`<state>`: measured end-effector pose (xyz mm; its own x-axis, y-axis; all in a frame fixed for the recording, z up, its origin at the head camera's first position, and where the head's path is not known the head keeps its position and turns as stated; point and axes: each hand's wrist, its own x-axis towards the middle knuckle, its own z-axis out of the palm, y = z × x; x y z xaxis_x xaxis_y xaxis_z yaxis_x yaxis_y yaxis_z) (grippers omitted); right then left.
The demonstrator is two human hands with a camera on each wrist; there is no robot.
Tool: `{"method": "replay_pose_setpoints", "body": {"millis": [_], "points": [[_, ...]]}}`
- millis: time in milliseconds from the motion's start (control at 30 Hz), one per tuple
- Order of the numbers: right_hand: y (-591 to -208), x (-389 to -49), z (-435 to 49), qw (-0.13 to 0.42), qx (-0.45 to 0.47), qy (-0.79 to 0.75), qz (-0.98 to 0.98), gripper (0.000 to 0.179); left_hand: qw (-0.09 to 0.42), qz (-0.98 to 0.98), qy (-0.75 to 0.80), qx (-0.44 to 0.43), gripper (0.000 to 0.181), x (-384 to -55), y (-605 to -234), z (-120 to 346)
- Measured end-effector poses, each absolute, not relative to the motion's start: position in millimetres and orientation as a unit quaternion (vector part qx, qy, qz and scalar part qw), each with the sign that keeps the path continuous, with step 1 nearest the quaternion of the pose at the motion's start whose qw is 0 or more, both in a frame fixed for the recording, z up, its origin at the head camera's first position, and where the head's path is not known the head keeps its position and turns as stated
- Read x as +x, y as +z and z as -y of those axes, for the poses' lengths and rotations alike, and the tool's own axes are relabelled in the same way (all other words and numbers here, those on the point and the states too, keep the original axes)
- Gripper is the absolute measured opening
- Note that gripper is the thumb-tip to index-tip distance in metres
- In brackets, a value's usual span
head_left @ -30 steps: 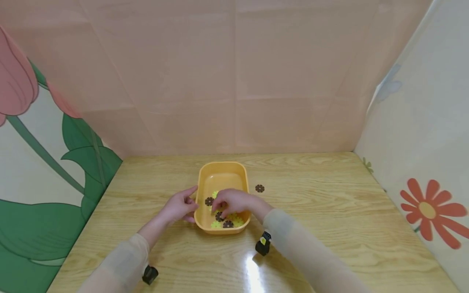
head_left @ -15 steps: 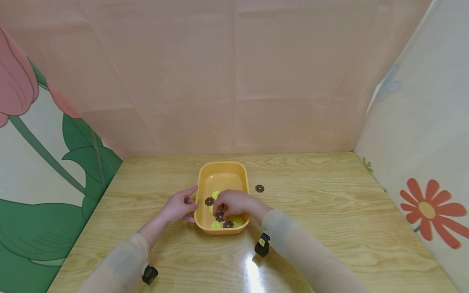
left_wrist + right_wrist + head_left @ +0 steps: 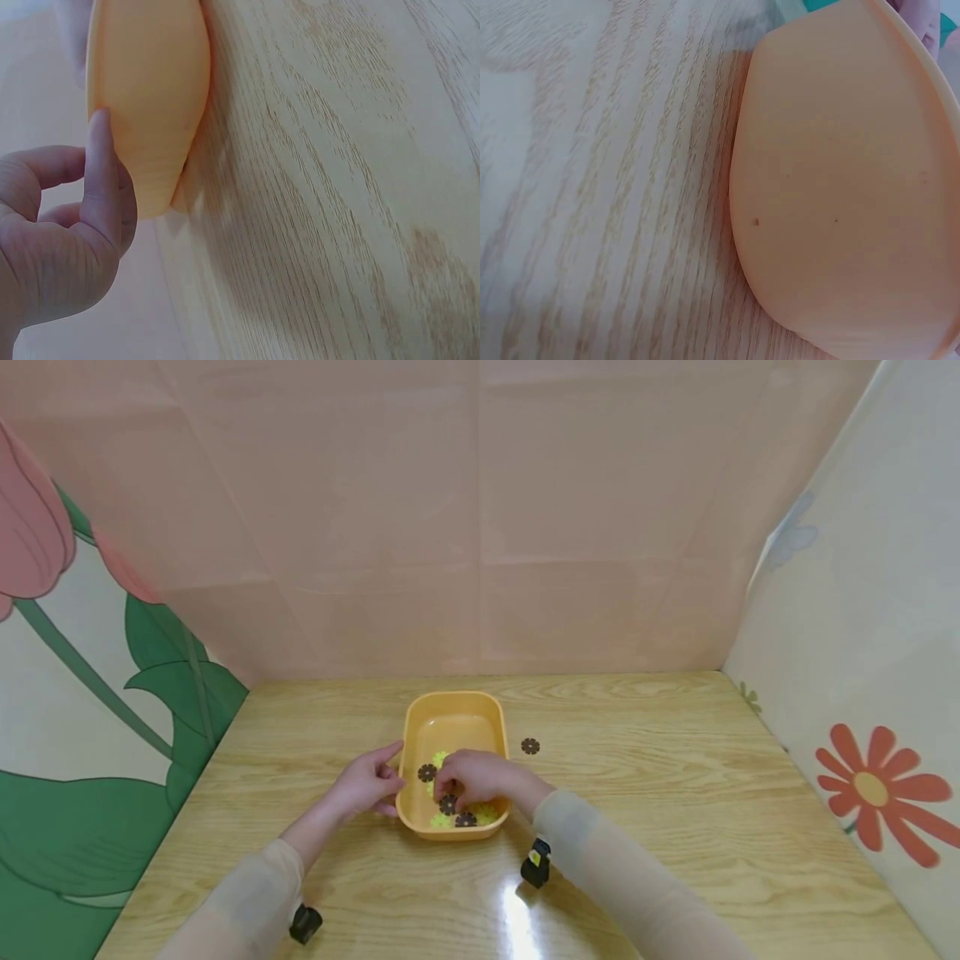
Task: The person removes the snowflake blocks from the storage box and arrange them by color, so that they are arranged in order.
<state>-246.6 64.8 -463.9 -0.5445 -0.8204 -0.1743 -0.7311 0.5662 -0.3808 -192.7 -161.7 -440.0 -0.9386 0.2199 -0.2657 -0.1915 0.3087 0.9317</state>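
Observation:
A yellow-orange plastic tub (image 3: 453,706) stands on the wooden table. Flower-shaped pieces lie toward its near end: dark brown ones such as this brown flower piece (image 3: 427,773), and yellow ones such as this yellow flower piece (image 3: 441,821). My left hand (image 3: 367,785) touches the tub's left side with thumb and fingertips near the rim; in the left wrist view the thumb (image 3: 101,172) lies against the outer wall. My right hand (image 3: 476,775) reaches into the tub, fingers bent down around a brown piece (image 3: 447,805). Whether it pinches anything is hidden. The right wrist view shows mostly the tub's outer wall (image 3: 840,180).
One loose brown flower piece (image 3: 530,746) lies on the table (image 3: 637,760) just right of the tub. A pink cloth backdrop (image 3: 480,527) rises behind the table, and flower-printed panels flank it on both sides.
The right hand's thumb and fingers have drawn slightly closer together over the pieces inside the tub. The left hand keeps its place at the tub's side.

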Motion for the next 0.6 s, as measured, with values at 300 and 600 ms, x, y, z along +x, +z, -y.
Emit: {"method": "replay_pose_setpoints", "body": {"millis": [300, 600], "points": [[-465.9, -246.3, -64.5, 0.16, -0.453, -0.132, -0.867, 0.03, 0.175, -0.79, 0.588, 0.009, 0.071, -192.2, -440.1, 162.0], [-465.2, -245.6, -64.4, 0.174, -0.456, -0.157, -0.858, 0.031, 0.181, -0.79, 0.585, 0.009, 0.071, -191.7, -437.8, 161.9]]}}
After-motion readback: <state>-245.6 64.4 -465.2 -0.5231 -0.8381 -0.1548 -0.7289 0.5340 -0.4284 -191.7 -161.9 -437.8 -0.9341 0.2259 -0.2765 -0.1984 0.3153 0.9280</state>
